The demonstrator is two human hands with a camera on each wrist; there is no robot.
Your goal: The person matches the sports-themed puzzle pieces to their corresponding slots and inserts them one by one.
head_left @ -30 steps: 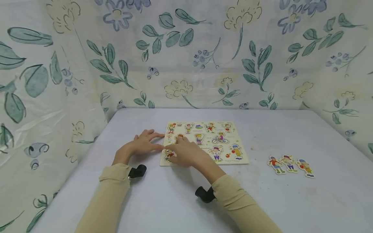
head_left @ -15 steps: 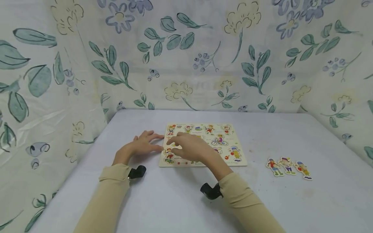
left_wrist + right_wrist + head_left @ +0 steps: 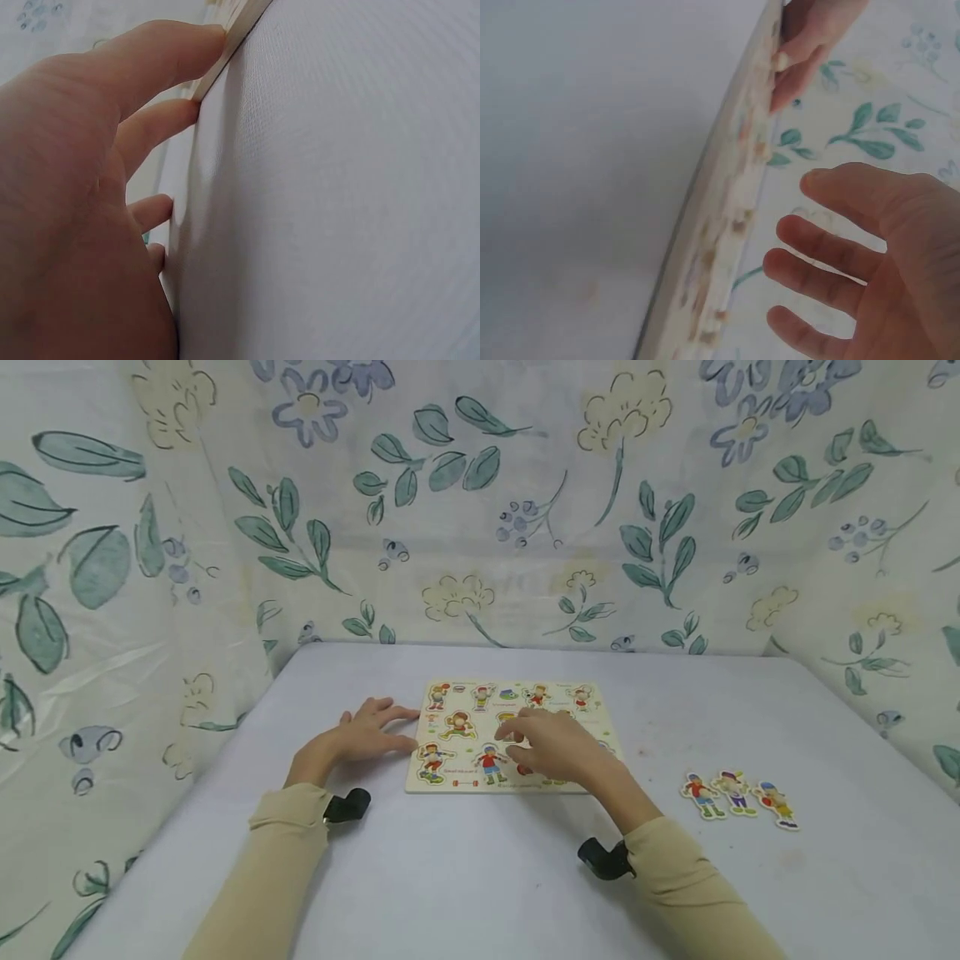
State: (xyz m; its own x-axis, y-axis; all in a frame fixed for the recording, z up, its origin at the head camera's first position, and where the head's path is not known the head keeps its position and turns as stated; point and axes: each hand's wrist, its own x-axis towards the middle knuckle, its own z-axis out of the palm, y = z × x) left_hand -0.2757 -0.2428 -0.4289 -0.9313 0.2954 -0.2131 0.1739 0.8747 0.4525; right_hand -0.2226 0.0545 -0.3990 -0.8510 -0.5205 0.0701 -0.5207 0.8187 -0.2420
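A pale wooden puzzle board (image 3: 487,722), printed and fitted with cartoon children in sports poses, lies flat on the table. My left hand (image 3: 358,737) rests on the table at its left side, thumb and index fingertip against the board's edge (image 3: 234,31) in the left wrist view. My right hand (image 3: 557,745) hovers over the middle right of the board, hiding several figures beneath it. Its fingers (image 3: 817,281) are spread and loosely bent in the right wrist view, with nothing between them. A running-child piece (image 3: 458,725) sits in the board's left part.
Three loose puzzle pieces, a red-shirted child (image 3: 703,797), a child in white and purple (image 3: 736,792) and one in yellow (image 3: 777,806), lie on the white table (image 3: 465,877) right of the board. A flower-patterned sheet (image 3: 465,535) hangs behind and at both sides.
My right hand has lifted off the board's left part and moved right across it, uncovering the figures there. The left hand has stayed at the board's edge. The loose pieces lie as before.
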